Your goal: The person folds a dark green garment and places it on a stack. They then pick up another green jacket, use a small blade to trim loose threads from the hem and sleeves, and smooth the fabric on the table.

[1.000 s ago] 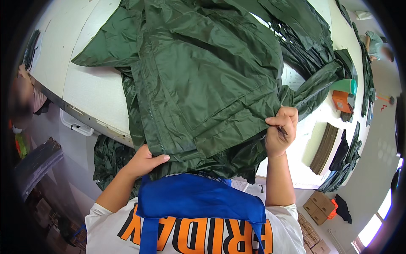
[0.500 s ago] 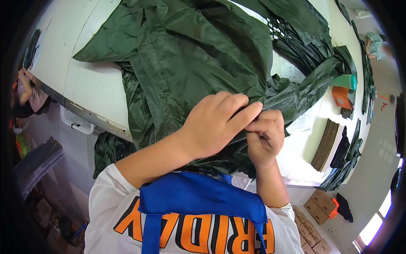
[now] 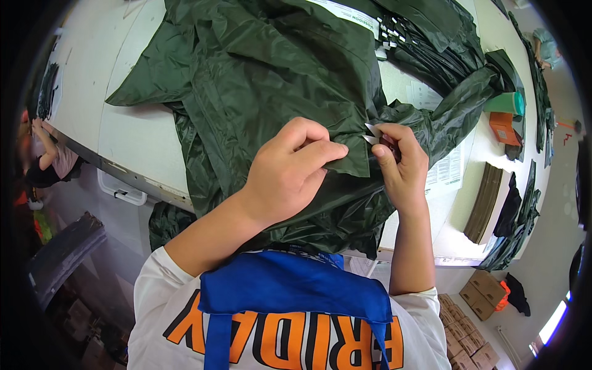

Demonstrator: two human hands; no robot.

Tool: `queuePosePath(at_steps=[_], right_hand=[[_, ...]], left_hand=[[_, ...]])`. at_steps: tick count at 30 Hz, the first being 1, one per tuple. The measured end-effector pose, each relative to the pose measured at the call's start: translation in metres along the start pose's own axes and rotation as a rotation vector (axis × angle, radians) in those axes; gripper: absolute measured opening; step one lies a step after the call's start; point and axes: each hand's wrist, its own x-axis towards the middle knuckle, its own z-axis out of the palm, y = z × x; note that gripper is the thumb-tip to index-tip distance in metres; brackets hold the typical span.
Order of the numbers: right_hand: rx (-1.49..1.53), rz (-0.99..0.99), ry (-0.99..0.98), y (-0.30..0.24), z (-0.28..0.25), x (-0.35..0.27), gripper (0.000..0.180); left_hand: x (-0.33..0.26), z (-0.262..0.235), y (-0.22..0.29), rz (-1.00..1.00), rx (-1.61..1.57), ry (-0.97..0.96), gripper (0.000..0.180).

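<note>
A dark green, shiny garment (image 3: 265,80) lies crumpled over the table and hangs over its near edge. My left hand (image 3: 283,169) pinches a folded edge of the fabric between thumb and fingers. Just to the right, my right hand (image 3: 404,169) is closed around small thread snips (image 3: 372,130). Their two pointed blades stand apart and face left at the garment's edge. The dark red handle is mostly covered by my fingers. Whether the blades touch the fabric, I cannot tell.
More dark green garments with white tags (image 3: 425,55) lie at the far right of the white table (image 3: 139,61). A green cylinder (image 3: 509,103), an orange box (image 3: 505,128) and a brown stack (image 3: 483,203) sit along the right. Another person (image 3: 52,151) is at the far left.
My hands have moved apart, my left hand leftward and my right hand slightly right. The snips' blades, hidden before, now show. The fabric edge has shifted left with my left hand.
</note>
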Motion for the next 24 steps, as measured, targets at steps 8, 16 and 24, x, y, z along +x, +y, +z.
queuePosePath(at_steps=[8,16,24], right_hand=[[0.011,-0.001,-0.016,0.008,0.003,0.007,0.018],[0.226,0.237,0.819,0.160,-0.114,0.081,0.033],[0.773,0.557,0.808,0.201,-0.156,0.096,0.026]], left_hand=[[0.001,-0.001,0.001,-0.016,-0.012,0.005,0.041],[-0.014,-0.002,-0.021,-0.141,0.374,-0.349,0.027],[-0.030,0.000,-0.051,-0.353,0.591,-0.727,0.023]])
